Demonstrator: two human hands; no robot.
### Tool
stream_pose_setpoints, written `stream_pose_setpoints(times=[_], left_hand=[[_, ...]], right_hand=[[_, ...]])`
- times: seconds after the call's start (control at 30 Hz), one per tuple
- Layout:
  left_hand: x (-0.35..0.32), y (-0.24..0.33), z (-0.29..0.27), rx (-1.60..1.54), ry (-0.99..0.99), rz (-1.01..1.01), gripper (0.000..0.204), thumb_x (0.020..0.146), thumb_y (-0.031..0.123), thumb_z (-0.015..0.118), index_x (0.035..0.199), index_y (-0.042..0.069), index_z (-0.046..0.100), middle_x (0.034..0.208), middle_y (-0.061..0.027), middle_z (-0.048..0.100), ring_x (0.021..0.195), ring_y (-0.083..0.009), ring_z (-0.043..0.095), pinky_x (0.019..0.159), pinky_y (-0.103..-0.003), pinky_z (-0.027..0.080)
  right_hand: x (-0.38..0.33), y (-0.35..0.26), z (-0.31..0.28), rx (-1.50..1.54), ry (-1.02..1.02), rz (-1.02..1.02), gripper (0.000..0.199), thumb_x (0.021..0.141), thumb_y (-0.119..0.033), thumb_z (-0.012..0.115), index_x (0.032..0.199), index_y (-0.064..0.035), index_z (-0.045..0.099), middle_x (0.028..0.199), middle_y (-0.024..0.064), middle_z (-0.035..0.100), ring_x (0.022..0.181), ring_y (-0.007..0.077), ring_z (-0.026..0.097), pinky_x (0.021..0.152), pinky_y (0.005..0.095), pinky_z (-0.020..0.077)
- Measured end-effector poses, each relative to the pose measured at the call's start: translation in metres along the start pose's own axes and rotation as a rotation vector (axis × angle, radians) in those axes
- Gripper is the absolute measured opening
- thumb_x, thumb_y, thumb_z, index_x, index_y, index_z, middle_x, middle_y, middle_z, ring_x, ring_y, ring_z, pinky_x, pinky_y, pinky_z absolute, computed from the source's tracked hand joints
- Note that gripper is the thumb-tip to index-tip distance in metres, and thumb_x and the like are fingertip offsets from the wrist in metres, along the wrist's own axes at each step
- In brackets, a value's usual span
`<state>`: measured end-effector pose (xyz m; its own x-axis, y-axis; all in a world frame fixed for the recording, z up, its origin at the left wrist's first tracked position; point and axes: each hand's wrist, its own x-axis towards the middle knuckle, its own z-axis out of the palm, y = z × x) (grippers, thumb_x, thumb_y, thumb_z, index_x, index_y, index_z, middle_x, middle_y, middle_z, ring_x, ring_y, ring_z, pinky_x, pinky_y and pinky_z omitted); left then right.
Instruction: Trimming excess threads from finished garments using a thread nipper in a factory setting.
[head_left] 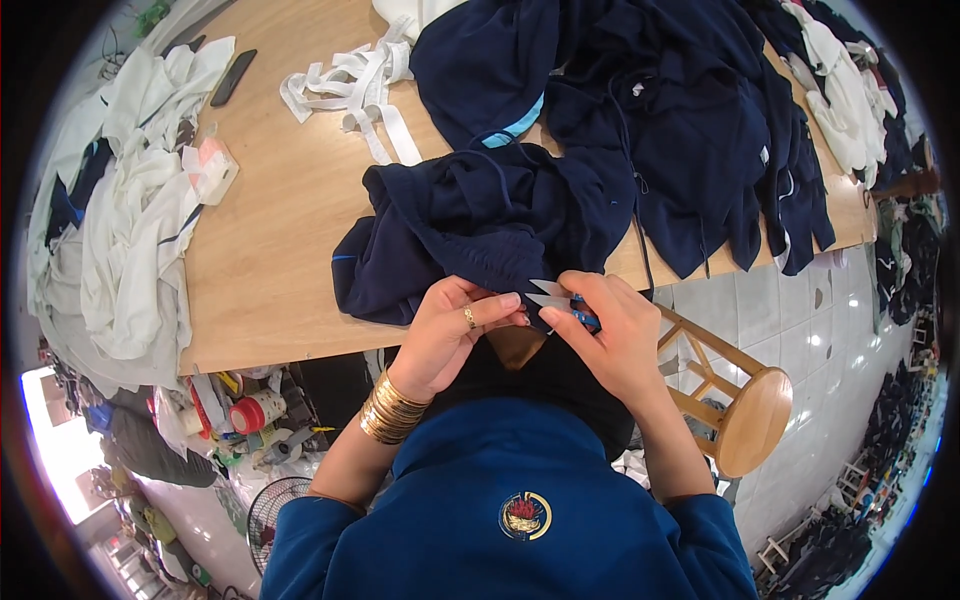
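A dark navy garment (480, 215) with a gathered waistband and a drawstring lies bunched at the table's front edge. My left hand (450, 325) pinches the edge of its waistband between thumb and fingers; a ring and a stack of gold bangles show on that hand and wrist. My right hand (610, 325) grips small scissors (550, 294) with blue handles. Their blades are parted and point left at the waistband edge, close to my left fingertips. Whether a thread lies between the blades is too small to tell.
More navy garments (690, 150) are heaped at the back right. White elastic strips (365, 90) lie on the wooden table (270, 240), with a dark phone (233, 78) farther left. White clothes (140, 220) hang over the left edge. A wooden stool (755, 420) stands at the right.
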<state>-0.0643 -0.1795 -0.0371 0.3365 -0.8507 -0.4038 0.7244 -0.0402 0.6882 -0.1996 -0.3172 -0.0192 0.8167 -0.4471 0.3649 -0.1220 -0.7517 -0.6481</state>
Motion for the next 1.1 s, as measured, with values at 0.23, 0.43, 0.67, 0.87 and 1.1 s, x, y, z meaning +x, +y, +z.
stream_pose_setpoints(times=[0.23, 0.43, 0.67, 0.87, 1.1], left_hand=[[0.0003, 0.0013, 0.0007, -0.025, -0.001, -0.006, 0.022, 0.082, 0.009, 0.064, 0.099, -0.005, 0.062, 0.093, -0.0132, 0.066, 0.087, -0.0182, 0.065, 0.084, -0.029, 0.049], [0.001, -0.0007, -0.002, -0.048, -0.041, -0.013, 0.021, 0.082, 0.009, 0.064, 0.097, -0.006, 0.063, 0.094, -0.015, 0.066, 0.087, -0.0195, 0.065, 0.084, -0.029, 0.049], [0.0008, -0.0019, -0.0027, -0.055, -0.049, -0.011, 0.022, 0.084, 0.011, 0.063, 0.094, -0.008, 0.064, 0.091, -0.0152, 0.066, 0.086, -0.0189, 0.065, 0.083, -0.029, 0.049], [0.0016, -0.0046, -0.0005, -0.045, 0.007, 0.022, 0.022, 0.087, 0.015, 0.061, 0.095, -0.005, 0.064, 0.091, -0.013, 0.067, 0.084, -0.0162, 0.064, 0.083, -0.029, 0.05], [-0.0003, -0.0001, 0.0034, -0.002, 0.025, 0.064, 0.022, 0.087, 0.016, 0.061, 0.096, -0.004, 0.064, 0.089, -0.0115, 0.067, 0.084, -0.0155, 0.064, 0.083, -0.029, 0.05]], right_hand=[[0.0006, 0.0009, 0.0006, -0.036, 0.0, -0.044, 0.024, 0.076, -0.026, 0.07, 0.087, -0.0065, 0.061, 0.07, 0.0025, 0.058, 0.056, 0.0173, 0.052, 0.05, 0.0273, 0.0405], [-0.0003, 0.0034, 0.0022, -0.063, 0.008, -0.059, 0.022, 0.076, -0.026, 0.07, 0.085, -0.0075, 0.061, 0.067, 0.0016, 0.056, 0.055, 0.0163, 0.05, 0.049, 0.027, 0.0393], [-0.0002, 0.0034, 0.0023, -0.102, 0.004, -0.064, 0.021, 0.075, -0.026, 0.07, 0.083, -0.0084, 0.061, 0.065, 0.0011, 0.054, 0.055, 0.0159, 0.049, 0.049, 0.027, 0.0391], [0.0005, 0.0045, 0.0023, -0.074, 0.013, -0.069, 0.021, 0.075, -0.026, 0.071, 0.083, -0.0083, 0.061, 0.066, 0.0012, 0.056, 0.055, 0.0161, 0.05, 0.049, 0.0269, 0.0394], [0.005, 0.0048, -0.0019, -0.051, 0.003, -0.086, 0.024, 0.076, -0.028, 0.07, 0.084, -0.0077, 0.061, 0.068, 0.0018, 0.058, 0.056, 0.0164, 0.053, 0.05, 0.0264, 0.0404]])
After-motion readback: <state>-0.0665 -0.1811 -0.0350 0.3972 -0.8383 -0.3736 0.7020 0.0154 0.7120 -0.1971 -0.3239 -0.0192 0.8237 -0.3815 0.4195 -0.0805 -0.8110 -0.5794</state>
